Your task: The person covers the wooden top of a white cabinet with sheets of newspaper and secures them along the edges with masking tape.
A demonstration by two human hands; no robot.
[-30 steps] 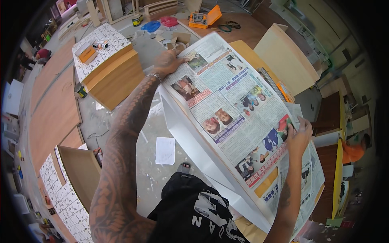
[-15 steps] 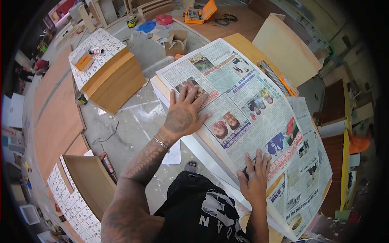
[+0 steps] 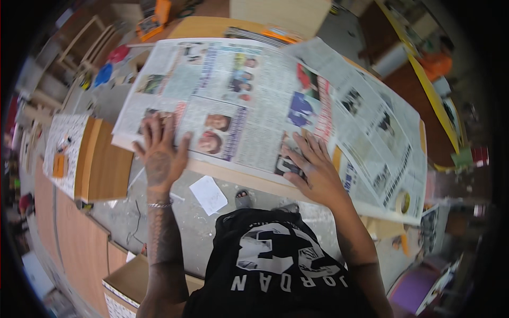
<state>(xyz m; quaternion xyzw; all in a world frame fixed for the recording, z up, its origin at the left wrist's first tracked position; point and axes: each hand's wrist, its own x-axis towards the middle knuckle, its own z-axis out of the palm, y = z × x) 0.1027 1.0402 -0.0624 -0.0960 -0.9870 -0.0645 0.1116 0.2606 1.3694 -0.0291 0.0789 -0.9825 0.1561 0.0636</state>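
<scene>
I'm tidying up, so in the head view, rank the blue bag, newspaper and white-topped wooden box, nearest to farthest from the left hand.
From the left hand:
1. Newspaper: right under its fingers.
2. White-topped wooden box: on the floor, left.
3. Blue bag: farther off, upper left.

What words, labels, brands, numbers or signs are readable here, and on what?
I copy no wording, only say where it stands.
Black cloth shirt: large white letters and digits, upside down, legible.
White newspaper sheet with colour photographs: red and purple headlines, blurred; body text too small.
Greyish newspaper at the right: dark headlines, blurred; body text too small.
White rectangular paper on the grey floor: any marks too faint.
</scene>
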